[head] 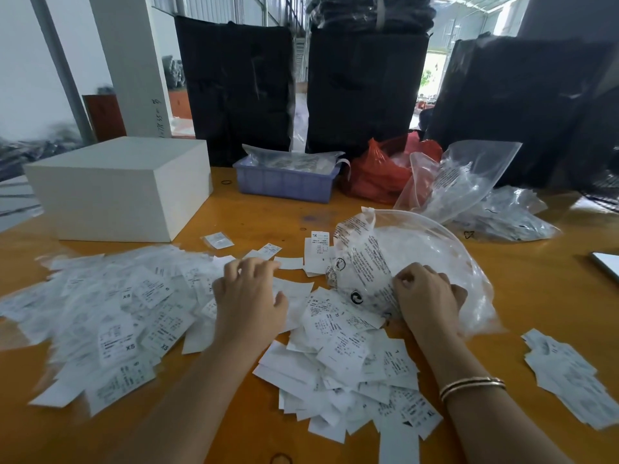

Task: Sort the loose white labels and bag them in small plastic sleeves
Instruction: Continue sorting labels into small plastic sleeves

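Loose white labels lie spread across the left and middle of the orange table, with a thicker heap between my arms. My left hand rests on the labels with its fingers bent, touching them. My right hand grips the near edge of a large clear printed plastic bag lying on the table. A small stack of labels sits at the right. One small sleeve with labels lies beyond the pile.
A white box stands at the back left. Behind the pile are a purple basket holding bagged items, a red plastic bag and more clear bags. Tall black wrapped bundles line the far edge.
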Demonstrator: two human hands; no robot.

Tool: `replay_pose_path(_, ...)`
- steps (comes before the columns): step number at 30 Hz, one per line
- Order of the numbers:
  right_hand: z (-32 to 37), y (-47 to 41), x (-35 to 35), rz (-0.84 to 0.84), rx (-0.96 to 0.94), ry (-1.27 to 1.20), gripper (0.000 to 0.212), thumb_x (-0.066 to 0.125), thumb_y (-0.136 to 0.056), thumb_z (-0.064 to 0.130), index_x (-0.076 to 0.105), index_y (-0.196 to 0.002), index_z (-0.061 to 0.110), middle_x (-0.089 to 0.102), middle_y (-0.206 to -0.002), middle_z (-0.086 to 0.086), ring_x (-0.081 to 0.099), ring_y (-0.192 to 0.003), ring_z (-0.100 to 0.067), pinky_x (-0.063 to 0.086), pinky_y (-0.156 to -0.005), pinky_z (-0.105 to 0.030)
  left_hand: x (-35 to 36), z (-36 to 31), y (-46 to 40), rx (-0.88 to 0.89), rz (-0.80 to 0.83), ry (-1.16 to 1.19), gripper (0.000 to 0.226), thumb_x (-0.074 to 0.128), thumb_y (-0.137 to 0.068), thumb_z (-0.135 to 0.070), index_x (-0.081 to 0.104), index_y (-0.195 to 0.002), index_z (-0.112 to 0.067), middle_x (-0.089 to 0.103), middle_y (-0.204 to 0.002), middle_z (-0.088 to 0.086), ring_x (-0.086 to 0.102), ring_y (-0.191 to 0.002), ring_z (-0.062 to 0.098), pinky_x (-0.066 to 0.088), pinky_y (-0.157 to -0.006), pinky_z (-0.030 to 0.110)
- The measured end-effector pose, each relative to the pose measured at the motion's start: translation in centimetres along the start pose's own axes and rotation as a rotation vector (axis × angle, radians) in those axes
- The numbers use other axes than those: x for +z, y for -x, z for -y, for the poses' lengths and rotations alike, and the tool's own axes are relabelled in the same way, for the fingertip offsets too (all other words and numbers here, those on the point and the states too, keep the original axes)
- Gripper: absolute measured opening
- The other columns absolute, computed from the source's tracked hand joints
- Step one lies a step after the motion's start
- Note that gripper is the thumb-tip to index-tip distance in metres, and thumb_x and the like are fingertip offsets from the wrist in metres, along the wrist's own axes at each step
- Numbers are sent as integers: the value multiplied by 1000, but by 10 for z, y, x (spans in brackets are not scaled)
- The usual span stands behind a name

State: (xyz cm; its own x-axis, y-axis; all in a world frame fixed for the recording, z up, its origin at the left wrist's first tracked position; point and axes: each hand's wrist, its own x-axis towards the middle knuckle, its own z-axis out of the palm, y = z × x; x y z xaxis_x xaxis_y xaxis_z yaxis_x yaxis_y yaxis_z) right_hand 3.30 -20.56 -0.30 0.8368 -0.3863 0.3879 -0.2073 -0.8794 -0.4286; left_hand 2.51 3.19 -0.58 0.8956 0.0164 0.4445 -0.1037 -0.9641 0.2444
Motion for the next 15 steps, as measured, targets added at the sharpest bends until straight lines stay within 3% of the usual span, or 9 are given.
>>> replay_pose_path(5,-3,0,0,-25,0,6,28,41,-98,33,67,-97,22,63,-95,2,48,-99,-21,24,-93,-41,7,-15,11,178,33,169,37,50,-91,-37,47,-128,-34,47,-130,-14,20,-127,10,22,-95,29)
replay_pose_path(9,-3,2,-3,-194,-61,-177,24,53,-95,29,72,-103,16,68,-107,-1,48,-108,-25,29,-88,-38,7,-16,10,217,-1,262,34,53,-90,-32,53,-125,-32,52,-124,-15,22,-123,6,15,-84,22)
replay_pose_path(12,5,7,-9,-318,-244,-357,14,62,-90,18,72,-94,10,68,-95,-4,53,-94,-26,39,-83,-38,4,-16,8,205,-22,386,32,57,-90,-32,56,-122,-30,54,-121,-16,28,-123,6,16,-86,20)
replay_pose_path(15,20,20,-13,-255,-462,-437,5,64,-87,12,69,-88,13,64,-84,7,54,-82,-13,37,-77,-26,-1,-19,8,227,28,574,38,58,-91,-35,50,-128,-31,46,-123,-25,30,-123,0,22,-98,22)
